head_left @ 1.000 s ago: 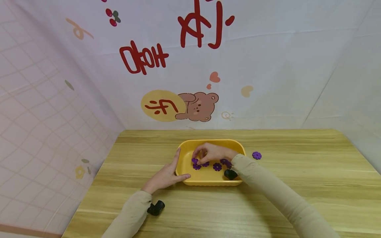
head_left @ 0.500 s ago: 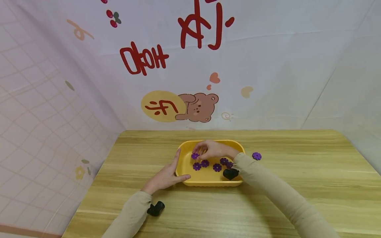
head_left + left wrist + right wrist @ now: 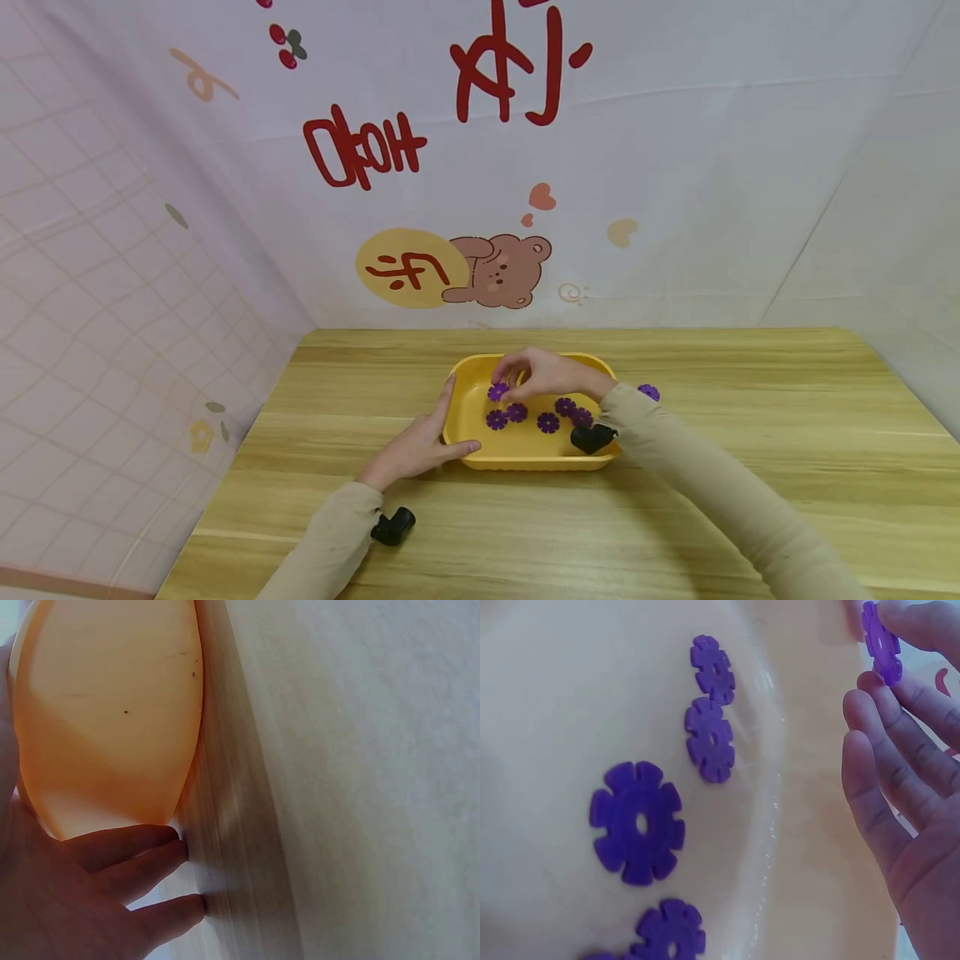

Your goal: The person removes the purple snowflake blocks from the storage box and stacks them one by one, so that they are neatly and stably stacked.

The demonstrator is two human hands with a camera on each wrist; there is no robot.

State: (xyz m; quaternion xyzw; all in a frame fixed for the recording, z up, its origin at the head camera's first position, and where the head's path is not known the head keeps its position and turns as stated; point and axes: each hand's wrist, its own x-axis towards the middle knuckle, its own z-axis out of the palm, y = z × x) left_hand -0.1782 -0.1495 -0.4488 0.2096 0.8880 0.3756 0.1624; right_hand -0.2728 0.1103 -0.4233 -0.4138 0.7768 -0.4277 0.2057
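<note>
Over the left part of a yellow plastic tub (image 3: 480, 460), my right hand (image 3: 550, 372) pinches a purple snowflake disc (image 3: 497, 392) between thumb and fingers. The right wrist view shows that disc (image 3: 883, 645) at the fingertips, apart from the discs below. My left hand (image 3: 416, 446) rests against the tub's left end, thumb lying at the near rim. In the left wrist view its fairly straight fingers (image 3: 142, 874) touch the tub's outer wall (image 3: 112, 712). On the tub floor lie several more purple snowflake discs (image 3: 548, 423), some touching or overlapping.
One more purple snowflake disc (image 3: 649, 392) lies on the wooden table (image 3: 750, 367) right of the tub, partly behind the right sleeve (image 3: 675, 450). A white printed cloth (image 3: 675, 167) hangs behind the table. Black wrist devices (image 3: 393, 527) sit at both wrists.
My right hand has lifted the pinched disc up from beside the other discs and moved slightly right. My left hand stays at the tub's left end.
</note>
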